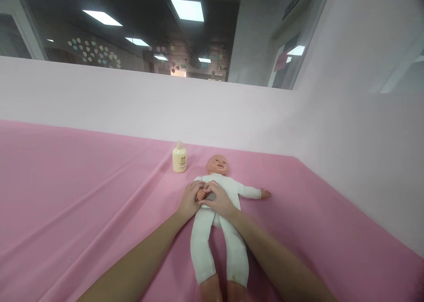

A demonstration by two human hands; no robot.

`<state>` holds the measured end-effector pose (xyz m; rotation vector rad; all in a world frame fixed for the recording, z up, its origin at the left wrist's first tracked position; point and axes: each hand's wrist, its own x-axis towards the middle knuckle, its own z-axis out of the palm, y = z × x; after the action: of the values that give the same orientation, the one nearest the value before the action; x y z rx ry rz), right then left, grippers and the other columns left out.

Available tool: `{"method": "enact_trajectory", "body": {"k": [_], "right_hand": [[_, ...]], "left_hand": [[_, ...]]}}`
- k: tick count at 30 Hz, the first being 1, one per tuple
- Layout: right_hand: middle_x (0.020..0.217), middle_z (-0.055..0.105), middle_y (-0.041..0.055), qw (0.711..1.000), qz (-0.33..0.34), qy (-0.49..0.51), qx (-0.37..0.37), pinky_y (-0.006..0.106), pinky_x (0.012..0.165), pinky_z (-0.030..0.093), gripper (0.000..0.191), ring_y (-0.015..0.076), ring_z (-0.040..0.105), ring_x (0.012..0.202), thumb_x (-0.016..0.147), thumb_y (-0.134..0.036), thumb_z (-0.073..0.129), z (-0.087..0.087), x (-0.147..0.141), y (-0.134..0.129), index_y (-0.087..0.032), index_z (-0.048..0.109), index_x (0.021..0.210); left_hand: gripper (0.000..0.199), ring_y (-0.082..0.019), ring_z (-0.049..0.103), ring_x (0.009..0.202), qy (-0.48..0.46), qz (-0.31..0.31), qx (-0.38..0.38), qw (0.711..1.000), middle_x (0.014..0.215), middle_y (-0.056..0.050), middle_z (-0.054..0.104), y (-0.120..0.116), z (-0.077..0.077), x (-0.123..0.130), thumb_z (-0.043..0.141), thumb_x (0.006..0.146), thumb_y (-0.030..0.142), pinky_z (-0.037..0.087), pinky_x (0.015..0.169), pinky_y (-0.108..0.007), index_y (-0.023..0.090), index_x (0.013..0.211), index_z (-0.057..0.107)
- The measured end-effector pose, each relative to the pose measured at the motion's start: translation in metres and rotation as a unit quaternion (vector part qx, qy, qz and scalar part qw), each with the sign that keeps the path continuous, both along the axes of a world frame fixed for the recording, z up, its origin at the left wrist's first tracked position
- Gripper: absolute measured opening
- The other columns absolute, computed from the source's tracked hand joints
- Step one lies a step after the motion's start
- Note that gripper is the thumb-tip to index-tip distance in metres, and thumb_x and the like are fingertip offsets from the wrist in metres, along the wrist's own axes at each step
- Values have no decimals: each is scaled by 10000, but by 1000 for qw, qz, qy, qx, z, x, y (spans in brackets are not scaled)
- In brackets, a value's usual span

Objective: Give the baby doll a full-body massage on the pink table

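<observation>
A baby doll [228, 185] with a white cloth body lies on its back, head toward the wall and feet toward me. One doll arm stretches out to the right; the other is bent in over the belly. Around that bent arm, near the doll's small hand [200, 194], my left hand [191, 198] is closed. My right hand [217, 199] reaches in from the other side, its thumb and fingers curved at the same doll hand. Behind my left hand stands a cream-coloured bottle [179, 159] with dark print.
Pink cloth [109, 196] with some creases covers the surface. A white wall [149, 103] rises at its far edge, with a large window [139, 32] above. Another white wall [361, 138] borders the right side.
</observation>
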<state>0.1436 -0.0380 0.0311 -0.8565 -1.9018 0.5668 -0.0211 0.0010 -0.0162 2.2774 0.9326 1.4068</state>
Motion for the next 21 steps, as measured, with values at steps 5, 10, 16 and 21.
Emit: {"method": "enact_trajectory", "body": {"k": [5,10,16,21], "right_hand": [[931,578,37,999,10,14,-29,344,816,451,251,185,560,885,793,-280,742,4,-2,-3,-197,517,720],[924,589,35,999,15,32,-31,333,819,443,185,174,562,872,824,-229,690,3,-2,-3,-193,541,721],[832,579,15,999,0,47,-26,308,782,435,197,158,557,814,907,-237,564,0,0,-1,-191,520,721],[849,583,5,999,-14,25,-47,303,774,444,71,153,559,797,899,-254,572,3,1,-3,-192,583,867]], "left_hand": [[263,-276,564,1114,24,6,19,1000,1167,-96,634,-2,3,-1,615,861,440,407,1011,-455,213,993,616],[186,-261,565,1095,29,12,25,999,1134,-81,639,-6,8,-1,611,879,380,407,1006,-448,214,963,620],[147,-248,557,1098,41,18,33,998,1134,-73,636,-10,11,-1,616,888,340,412,998,-437,213,963,609],[179,-248,556,1099,31,16,28,999,1131,-69,636,-10,12,-1,602,896,375,409,1001,-439,213,971,600]]}}
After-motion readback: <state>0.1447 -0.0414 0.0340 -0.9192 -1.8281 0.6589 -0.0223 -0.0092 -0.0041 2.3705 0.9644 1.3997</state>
